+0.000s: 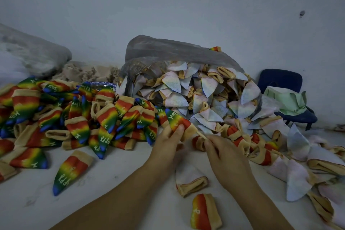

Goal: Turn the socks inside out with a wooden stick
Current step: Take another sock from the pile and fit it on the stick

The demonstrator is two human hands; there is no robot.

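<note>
Sock [178, 121], rainbow side out, sits on the wooden stick [202, 135] beside the rainbow heap [74, 117], your left hand [168, 141] pinching it, your right hand [224, 155] gripping the stick; likely turned, so next draw it off.

rainbow sock [177, 120] sheathes tilted wooden stick [202, 135].

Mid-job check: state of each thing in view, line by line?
Held sock: rainbow side out, on the stick.
Wooden stick: one end inside that sock.
Left hand: grips the sock.
Right hand: pinches the stick.
Plastic bag: open, socks spilling out.
Bag's socks: pale side out.
Left pile: rainbow side out.
</note>
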